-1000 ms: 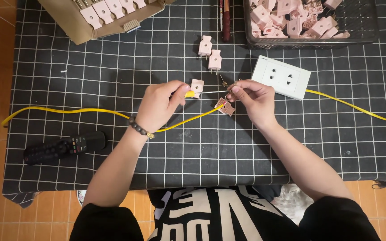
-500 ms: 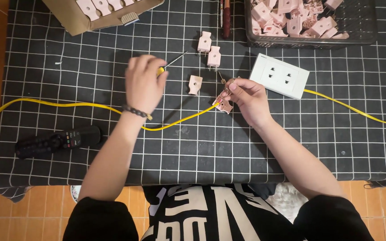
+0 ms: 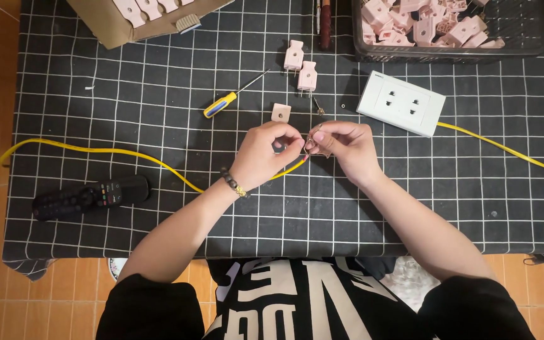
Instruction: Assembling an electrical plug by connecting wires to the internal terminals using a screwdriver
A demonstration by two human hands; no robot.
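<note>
Yellow cable (image 3: 127, 154) ran in from the left edge of the desk (image 3: 158, 220) and ended between the two hands at centre. Left hand (image 3: 262, 154) and right hand (image 3: 341, 145) were brought together, fingertips pinched on the cable end and a small pink plug part with metal prongs; exactly what each finger held was too small to tell. Judged step: fitting the bared wire end into the plug piece, mid-assembly. The next move would probably call for fine fingertip alignment, then the screwdriver (image 3: 231, 97), which lay just beyond the left hand, within easy reach.

A loose pink plug half (image 3: 280, 113) lay just far of the hands, two assembled pink plugs (image 3: 301, 66) farther back. White socket strip (image 3: 401, 102) sat far right of the hands, its own yellow lead (image 3: 505, 150) running off right. Black basket (image 3: 536, 38) of pink parts at far right edge, cardboard box (image 3: 108, 25) far left, black remote (image 3: 92, 195) near left. Open gridded mat lay on the near side and right of the hands; the near desk edge was close to the body.
</note>
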